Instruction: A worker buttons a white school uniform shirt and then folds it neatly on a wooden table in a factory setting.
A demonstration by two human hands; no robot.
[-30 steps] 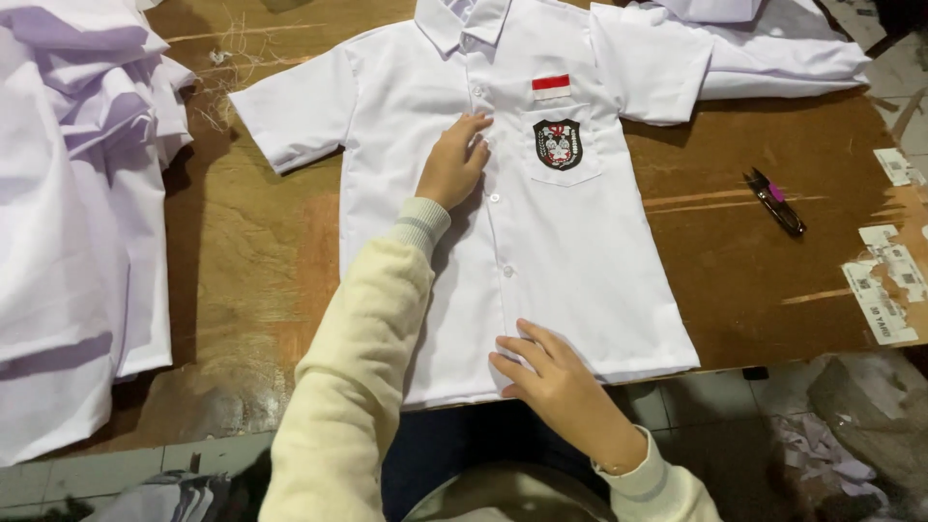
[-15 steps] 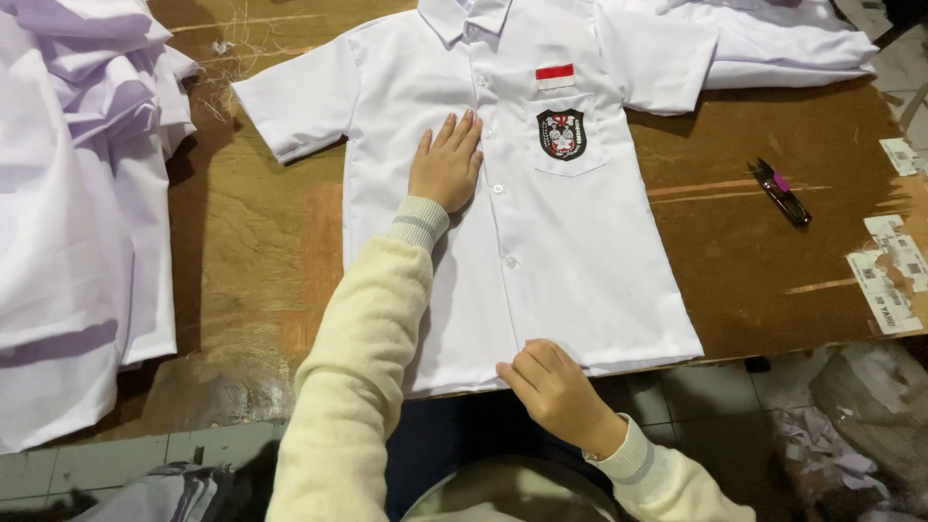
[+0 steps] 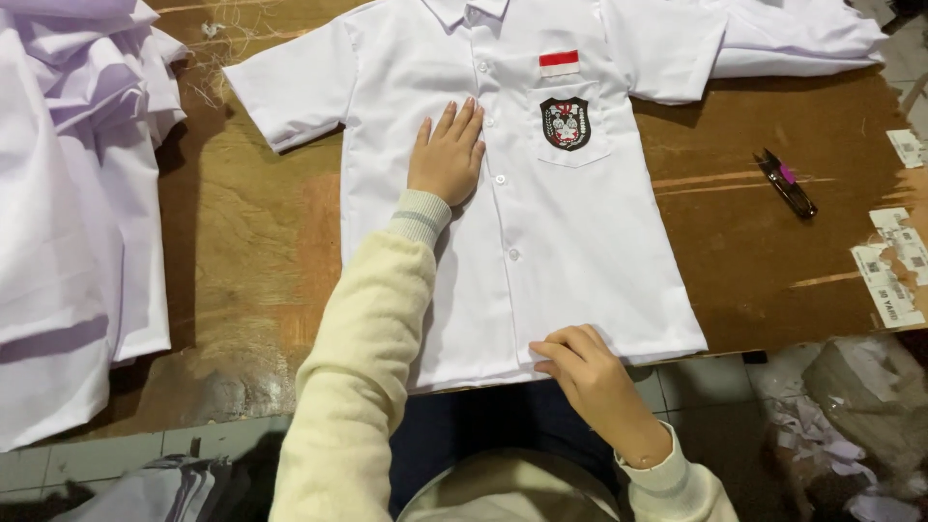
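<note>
Head view, single frame.

White short-sleeved shirt [image 3: 580, 242] lies front-up and flat on the wooden table [image 3: 251, 261]. Long axis runs from collar to hem: collar points away from the person, at the top edge of frame; hem lies at the near table edge, just overhanging it. Sleeves spread out to either side. Button placket closed down the middle, small pale buttons visible.

Fabric: thin, smooth, woven, lightly creased near the hem. Chest pocket [image 3: 575, 130] carries a dark shield-shaped badge [image 3: 565, 123], and above it sits a small red-and-white rectangular patch [image 3: 559, 63].

Left hand [image 3: 447, 153]: open, palm down, fingers together and pressed flat on the shirt front beside the placket, fingertips toward the collar. Cream knitted sleeve with a ribbed cuff.

Right hand [image 3: 590, 372]: at the hem, fingers curled with the tips on the cloth edge (it seems to pinch the hem, but the underside of the fingers is hidden, so the grip is not certain).

Surroundings: table top is worn brown board, scuffed and streaked. Heap of white garments [image 3: 77, 193] at the left, well apart from the shirt. More white cloth [image 3: 802, 43] at the top right, touching the shirt's sleeve. Small dark thread snips [image 3: 785, 182] with a pink spot lie right of the shirt. Paper labels [image 3: 894, 261] at the right edge.
</note>
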